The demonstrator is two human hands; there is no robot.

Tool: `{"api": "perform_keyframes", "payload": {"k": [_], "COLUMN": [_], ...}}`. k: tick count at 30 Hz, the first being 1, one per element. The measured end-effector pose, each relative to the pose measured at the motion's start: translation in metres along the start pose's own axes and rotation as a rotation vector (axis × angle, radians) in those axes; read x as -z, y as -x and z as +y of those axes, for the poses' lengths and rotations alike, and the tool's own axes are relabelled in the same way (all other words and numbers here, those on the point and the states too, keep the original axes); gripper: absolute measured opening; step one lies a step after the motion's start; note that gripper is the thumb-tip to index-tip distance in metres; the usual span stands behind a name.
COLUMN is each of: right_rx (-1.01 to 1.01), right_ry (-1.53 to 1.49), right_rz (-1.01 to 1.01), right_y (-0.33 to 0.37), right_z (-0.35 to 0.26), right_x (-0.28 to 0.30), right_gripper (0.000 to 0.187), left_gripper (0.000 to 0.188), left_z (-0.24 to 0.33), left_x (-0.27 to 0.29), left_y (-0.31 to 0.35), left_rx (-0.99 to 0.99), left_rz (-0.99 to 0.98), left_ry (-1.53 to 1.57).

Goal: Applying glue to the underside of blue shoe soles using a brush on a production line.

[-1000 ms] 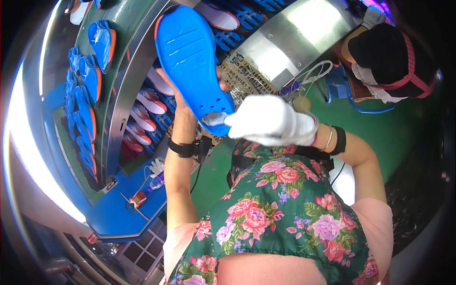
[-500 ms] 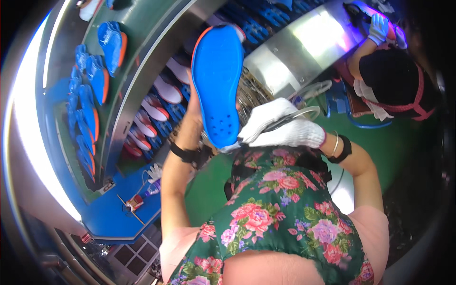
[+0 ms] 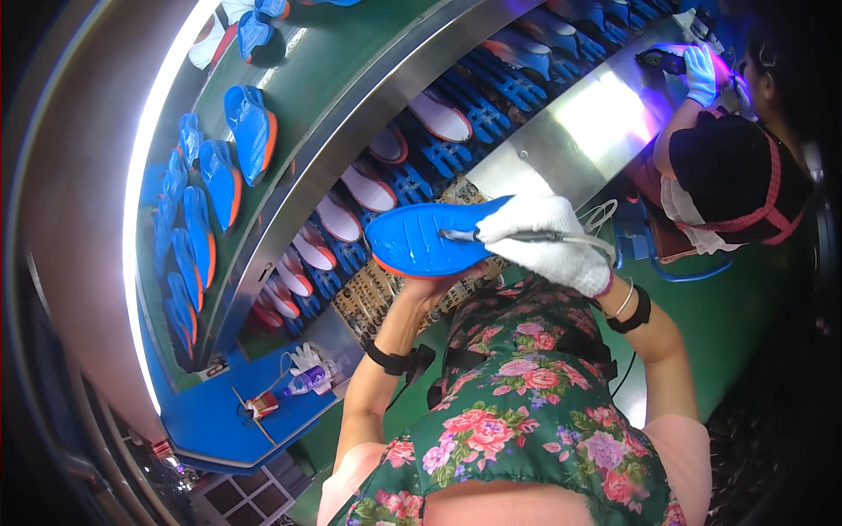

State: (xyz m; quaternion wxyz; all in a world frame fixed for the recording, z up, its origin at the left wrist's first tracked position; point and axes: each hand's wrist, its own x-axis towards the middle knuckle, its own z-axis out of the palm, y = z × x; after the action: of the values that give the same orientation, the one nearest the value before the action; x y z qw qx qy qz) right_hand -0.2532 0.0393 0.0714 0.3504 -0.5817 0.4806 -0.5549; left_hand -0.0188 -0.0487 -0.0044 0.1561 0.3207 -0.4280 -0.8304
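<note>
A blue shoe sole [image 3: 405, 235] with an orange edge lies nearly level in front of me, its toe end toward the left. Bare fingers of my left hand [image 3: 436, 287] grip it from beneath, mostly hidden under the sole. My right hand [image 3: 542, 241], in a white knit glove, pinches a slim brush [image 3: 460, 235] with a grey tube [image 3: 574, 238] running back from it. The brush tip touches the middle of the sole's blue face, where glossy wet streaks show. The glove covers the sole's other end.
A green conveyor belt [image 3: 338, 44] at left carries blue-wrapped shoes [image 3: 250, 131] with orange soles. Beneath it stand rows of white-lined soles [image 3: 368, 188] and blue parts. A purple bottle [image 3: 307, 380] sits on the blue table [image 3: 206, 425]. A co-worker [image 3: 724, 175] works at far right.
The sole has turned from upright to nearly level. My right hand has brought the brush from the sole's near end onto the middle of its face.
</note>
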Motion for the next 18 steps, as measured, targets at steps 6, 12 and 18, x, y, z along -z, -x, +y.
{"api": "perform_keyframes", "payload": {"k": [6,12,18], "right_rx": [-0.079,-0.054,0.369], "right_ry": [-0.075,-0.13,0.3], "right_rz": [0.108,0.188,0.209], "right_y": [0.018,0.014,0.001], "right_z": [-0.012,-0.023,-0.037], "right_x": [-0.015,-0.012,-0.004], "right_gripper": [0.013,0.017,0.022], "left_gripper": [0.079,0.119,0.111], "left_z": [-0.01,-0.01,-0.029], "left_x": [-0.001,-0.027,-0.047], "left_y": [0.012,0.008,0.01], "left_rx": [-0.035,-0.081,-0.009], "left_rz": [0.059,-0.608,-0.295], "left_ry": [0.864,1.197,1.423]}}
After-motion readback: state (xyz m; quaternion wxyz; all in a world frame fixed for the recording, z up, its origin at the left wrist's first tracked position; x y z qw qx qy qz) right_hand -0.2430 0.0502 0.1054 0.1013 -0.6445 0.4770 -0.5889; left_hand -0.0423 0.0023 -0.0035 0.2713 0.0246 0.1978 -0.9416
